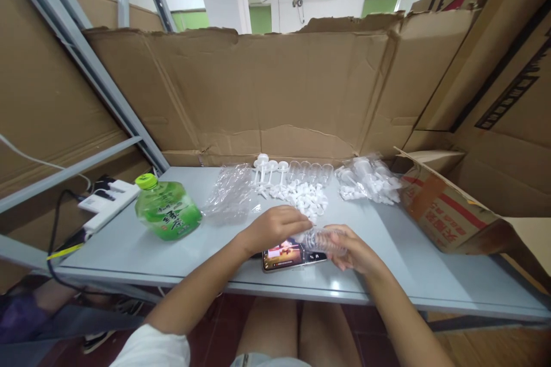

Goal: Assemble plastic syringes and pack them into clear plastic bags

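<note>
My right hand (350, 249) is closed around a clear ribbed plastic tube (321, 239), which lies roughly level above the table. At the tube's left end is my left hand (279, 226), its fingers bent and pressed together; whatever its fingertips hold is hidden. Below both hands lies a phone (282, 257) with a lit screen, partly covered by them. Just beyond my hands spreads a pile of small white plastic parts (307, 198). Behind it stand several white stemmed pieces with round tops (272, 167) and a row of clear ribbed tubes (310, 172).
A green bottle (170, 209) and a crumpled clear plastic bag (230, 192) are on the left. To the right lie a bag of white parts (370, 178) and an open cardboard box (447, 212). Cardboard walls (279, 86) enclose the table; a power strip (109, 206) sits at its left edge.
</note>
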{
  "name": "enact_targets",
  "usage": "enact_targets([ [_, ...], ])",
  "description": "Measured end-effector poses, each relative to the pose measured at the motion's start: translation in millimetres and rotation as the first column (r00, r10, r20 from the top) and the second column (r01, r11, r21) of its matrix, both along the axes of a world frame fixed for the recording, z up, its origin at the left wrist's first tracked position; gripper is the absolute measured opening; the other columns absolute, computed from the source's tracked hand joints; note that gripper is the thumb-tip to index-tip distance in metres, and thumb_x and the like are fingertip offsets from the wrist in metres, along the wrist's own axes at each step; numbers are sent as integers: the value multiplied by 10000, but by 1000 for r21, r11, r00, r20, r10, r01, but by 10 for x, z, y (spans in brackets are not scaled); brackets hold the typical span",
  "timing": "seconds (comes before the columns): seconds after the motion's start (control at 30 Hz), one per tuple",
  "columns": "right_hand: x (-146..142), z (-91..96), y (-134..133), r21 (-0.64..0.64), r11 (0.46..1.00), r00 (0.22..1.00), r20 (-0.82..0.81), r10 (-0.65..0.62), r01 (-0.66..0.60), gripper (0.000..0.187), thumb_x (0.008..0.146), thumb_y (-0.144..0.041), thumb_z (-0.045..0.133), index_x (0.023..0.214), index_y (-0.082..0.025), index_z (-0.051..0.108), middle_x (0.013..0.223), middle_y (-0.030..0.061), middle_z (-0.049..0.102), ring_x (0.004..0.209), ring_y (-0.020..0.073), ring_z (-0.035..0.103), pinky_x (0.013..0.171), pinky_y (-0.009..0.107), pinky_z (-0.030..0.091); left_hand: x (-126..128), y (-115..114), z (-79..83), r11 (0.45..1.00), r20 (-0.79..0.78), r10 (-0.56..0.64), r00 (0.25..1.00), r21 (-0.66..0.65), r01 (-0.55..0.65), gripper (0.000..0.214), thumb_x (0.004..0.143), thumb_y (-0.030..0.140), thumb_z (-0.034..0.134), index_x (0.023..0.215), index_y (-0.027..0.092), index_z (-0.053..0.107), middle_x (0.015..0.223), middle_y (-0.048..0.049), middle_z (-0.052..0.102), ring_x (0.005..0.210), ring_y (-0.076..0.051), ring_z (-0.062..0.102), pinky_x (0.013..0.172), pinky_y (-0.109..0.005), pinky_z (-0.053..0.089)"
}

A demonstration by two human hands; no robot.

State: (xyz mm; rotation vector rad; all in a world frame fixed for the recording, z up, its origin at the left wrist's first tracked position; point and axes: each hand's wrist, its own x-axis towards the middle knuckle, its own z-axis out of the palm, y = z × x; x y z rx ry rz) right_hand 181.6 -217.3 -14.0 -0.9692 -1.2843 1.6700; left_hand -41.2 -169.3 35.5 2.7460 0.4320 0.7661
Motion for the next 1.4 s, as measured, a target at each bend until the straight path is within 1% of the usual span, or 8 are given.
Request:
enact_targets([
  [0.2, 22, 14, 22, 160, 973, 986, -23, -167, 169, 403, 677, -473, 645, 913, -154, 576, 537, -32, 521, 374, 67, 424, 330, 173, 247, 59, 23, 85, 944, 67, 158, 985, -302, -131, 345, 840, 158, 443, 1176, 225, 488, 1121, -76, 592, 1004, -172, 556, 886, -351, 428],
  [0.33, 28, 20, 33, 404, 866, 914, 149, -379, 293, 355, 690, -399, 663, 953, -179, 568, 765, 35, 626, 634, 154, 589, 528, 245, 466, 72, 22, 84, 705, 107, 174, 979, -707, -48, 393, 798, 338, 556, 1143, 181, 452, 849, -56, 621, 790, -148, 597, 742, -297, 475],
  [0.5, -16, -43, 37, 735, 647, 764, 294, -574, 204, 396, 695, -350, 676, 1043, -206, 553, 1031, 90, 616, 945, 241, 589, 822, 367, 471, 125, 74, -30, 534, 130, 310, 942, -844, -60, 311, 815, 465, 483, 922, 173, 477, 611, 24, 523, 552, -86, 504, 580, -233, 421],
  [0.6, -33, -83, 44, 839, 524, 713, 278, -644, 147, 359, 731, -322, 648, 1062, -222, 550, 1026, 95, 608, 940, 238, 583, 797, 367, 479, 160, 115, -74, 497, 121, 311, 943, -866, -53, 293, 813, 462, 484, 883, 178, 460, 599, 40, 483, 548, -80, 467, 558, -216, 380],
  [0.7, -34, -94, 39, 865, 481, 694, 260, -672, 141, 339, 737, -326, 640, 1050, -223, 557, 1001, 98, 617, 908, 239, 591, 769, 370, 489, 172, 121, -70, 562, 123, 305, 944, -824, -74, 238, 821, 406, 492, 867, 177, 448, 643, 35, 480, 609, -88, 476, 617, -230, 380],
  [0.9, -33, -27, -13, 704, 667, 769, 280, -575, 242, 374, 664, -365, 692, 976, -189, 583, 943, 81, 650, 827, 228, 618, 733, 336, 496, 120, 50, 6, 744, 47, 252, 967, -649, -163, 150, 851, 329, 424, 879, 183, 443, 816, -11, 538, 728, -122, 509, 685, -251, 397],
  [1.1, -57, 65, -30, 257, 937, 955, 117, -272, 235, 337, 691, -422, 651, 892, -158, 596, 551, -11, 568, 394, 96, 471, 373, 218, 350, 61, 37, 9, 863, -65, 198, 978, -462, -205, 174, 855, 350, 409, 814, 182, 432, 881, -49, 581, 822, -168, 537, 739, -281, 407],
  [1.4, -77, 55, 11, 156, 949, 960, 26, -280, 273, 357, 685, -444, 657, 882, -156, 582, 449, -41, 497, 352, 74, 391, 338, 193, 241, 147, 111, -109, 766, 160, 191, 968, -641, -45, 269, 896, 402, 310, 946, 174, 443, 754, -14, 521, 690, -126, 521, 675, -255, 429],
])
